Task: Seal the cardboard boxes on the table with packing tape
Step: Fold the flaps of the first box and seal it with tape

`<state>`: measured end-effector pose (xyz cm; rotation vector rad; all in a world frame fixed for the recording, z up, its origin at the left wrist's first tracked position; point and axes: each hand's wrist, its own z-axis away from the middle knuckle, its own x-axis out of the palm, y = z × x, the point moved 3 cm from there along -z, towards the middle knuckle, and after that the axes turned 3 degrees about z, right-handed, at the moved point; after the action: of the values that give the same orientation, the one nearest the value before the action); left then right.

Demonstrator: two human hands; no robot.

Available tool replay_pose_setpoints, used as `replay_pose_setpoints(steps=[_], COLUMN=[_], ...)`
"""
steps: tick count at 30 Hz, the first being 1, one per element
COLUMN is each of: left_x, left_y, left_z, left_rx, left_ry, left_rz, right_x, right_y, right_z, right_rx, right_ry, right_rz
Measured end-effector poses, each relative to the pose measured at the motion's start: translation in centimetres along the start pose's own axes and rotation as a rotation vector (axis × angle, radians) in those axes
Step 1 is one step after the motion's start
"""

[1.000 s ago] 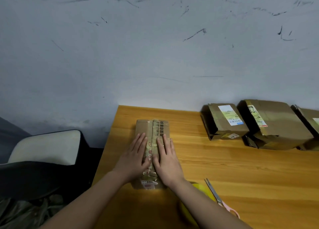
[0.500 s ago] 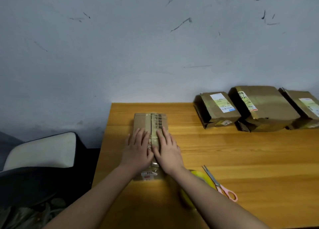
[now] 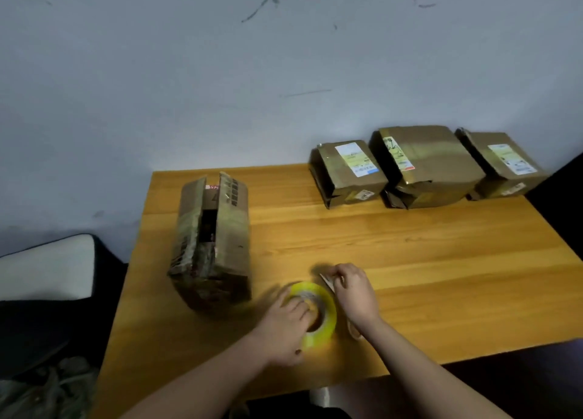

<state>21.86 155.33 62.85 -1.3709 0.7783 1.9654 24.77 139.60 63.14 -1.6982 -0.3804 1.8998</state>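
A worn cardboard box (image 3: 233, 229) stands at the table's left, its two top flaps gaping apart over a dark slot. A yellow roll of packing tape (image 3: 328, 311) lies on the wooden table (image 3: 410, 261) near the front edge. My left hand (image 3: 284, 327) grips the roll with its fingers curled into the core. Just right of the roll, my right hand (image 3: 355, 292) curls over the scissors (image 3: 326, 281); a blade tip shows beyond the fingers and a pink handle below the wrist.
Three more cardboard boxes stand against the wall at the back right: a small one (image 3: 347, 169), a larger one (image 3: 429, 163) and one at the far right (image 3: 501, 166). A chair with a white cushion (image 3: 44, 270) stands left of the table.
Both hands left the box top, where they pressed the flaps flat, and moved right to the tape roll and scissors. The box's flaps have sprung apart.
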Motion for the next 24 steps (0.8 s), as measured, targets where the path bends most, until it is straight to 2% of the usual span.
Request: replay_pose_setpoints(steps=[1, 3, 8, 10, 13, 14, 16, 20, 24], left_x=[1.0, 1.8, 1.8, 0.8, -0.8, -1.7, -2.8, -5.2, -7.7], left_y=[0.3, 0.6, 0.6, 0.8, 0.6, 0.5, 0.3, 0.2, 0.0], left_z=[-0.7, -1.8, -2.5, -2.7, -3.2, -3.2, -3.0, -2.4, -1.9], left_rx=[-0.057, -0.108, -0.136, -0.24, -0.539, -0.598, -0.629, -0.619, -0.549], left_ry=[-0.139, -0.262, -0.256, -0.193, 0.046, 0.147, 0.282, 0.431, 0.543], left_rz=[-0.001, -0.063, -0.051, 0.115, 0.745, 0.972, 1.234, 1.454, 1.502], right_x=[-0.2, -0.3, -1.0, -1.6, -2.8, -3.2, -4.1, -6.7, -8.8], right_y=[0.7, 1.6, 3.5, 3.6, 2.9, 2.5, 1.7, -0.1, -2.6], right_z=[0.1, 0.3, 0.1, 0.0, 0.5, 0.7, 0.6, -0.5, -0.1], right_rx=[-0.018, -0.058, -0.072, -0.138, -0.245, -0.28, -0.323, -0.396, -0.588], right_ry=[-0.032, -0.107, -0.184, -0.188, -0.337, -0.371, -0.362, -0.191, 0.077], right_rz=[0.025, 0.049, -0.023, -0.048, -0.189, -0.237, -0.326, -0.348, -0.118])
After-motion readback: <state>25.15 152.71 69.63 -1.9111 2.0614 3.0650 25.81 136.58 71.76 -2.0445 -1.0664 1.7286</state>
